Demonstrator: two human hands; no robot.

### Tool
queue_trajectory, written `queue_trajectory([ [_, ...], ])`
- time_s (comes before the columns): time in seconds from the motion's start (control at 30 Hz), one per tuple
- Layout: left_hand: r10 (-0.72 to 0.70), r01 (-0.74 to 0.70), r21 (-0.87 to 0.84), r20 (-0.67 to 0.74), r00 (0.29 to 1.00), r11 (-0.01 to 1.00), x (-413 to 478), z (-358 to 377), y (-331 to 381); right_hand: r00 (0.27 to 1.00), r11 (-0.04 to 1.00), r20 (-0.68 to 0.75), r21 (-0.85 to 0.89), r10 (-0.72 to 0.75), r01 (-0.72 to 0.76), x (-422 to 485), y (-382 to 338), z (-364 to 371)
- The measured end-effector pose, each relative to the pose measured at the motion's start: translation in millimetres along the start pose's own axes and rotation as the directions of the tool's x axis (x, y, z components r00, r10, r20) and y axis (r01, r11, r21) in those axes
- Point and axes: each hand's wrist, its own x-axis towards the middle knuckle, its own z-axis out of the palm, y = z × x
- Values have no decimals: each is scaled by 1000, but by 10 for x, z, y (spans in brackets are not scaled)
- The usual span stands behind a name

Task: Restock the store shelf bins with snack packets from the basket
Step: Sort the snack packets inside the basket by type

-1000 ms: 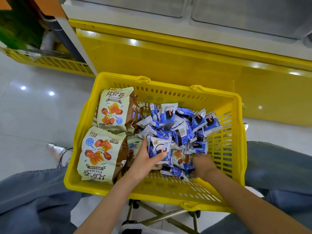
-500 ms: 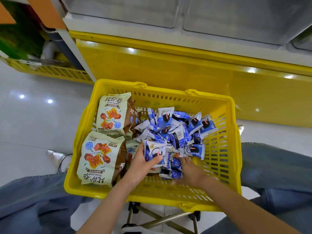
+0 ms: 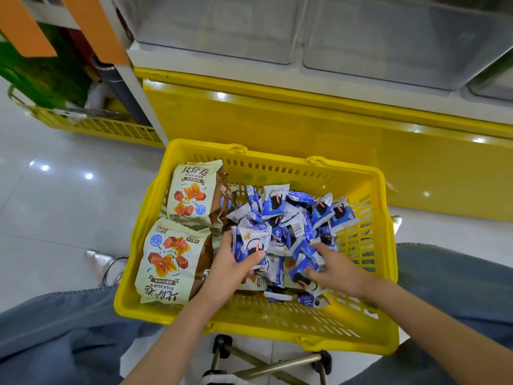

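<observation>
Blue-white snack packets (image 3: 276,202) heap beside 2 beige bags (image 3: 188,190) inside the yellow basket (image 3: 277,323).

Open-topped basket (image 3: 384,245), packet heap (image 3: 291,218) inside
</observation>
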Motion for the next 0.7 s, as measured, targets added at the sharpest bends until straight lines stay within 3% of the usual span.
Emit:
queue_trajectory([
  [0.13,114,-100,144,-90,989,985,245,27,276,946,997,-314,-3,-80,83,11,-206,-491],
  [0.23,187,-145,268,-139,972,953,543,125,491,878,997,-472,-60,-73,51,193,-379,-675],
  [0.43,143,-44,544,-141,980,838,979,214,648,910,994,-407,-100,-74,37,482,-577,-615],
  [0.53,412,-179,712,-167,896,679,891,149,622,824,975,-526,-176,-210,136,335,-570,-490],
  [0.6,498,-281,700,-122,859,656,769,176,502,768,965,-584,-156,-263,212,181,-493,-351],
  [0.63,446,-288,661,-79,891,693,689,217,416,791,967,-557,-126,-253,221,115,-421,-252],
  [0.7,242,-220,629,51,969,746,553,305,156,904,991,-406,-63,-137,121,53,-241,-24],
])
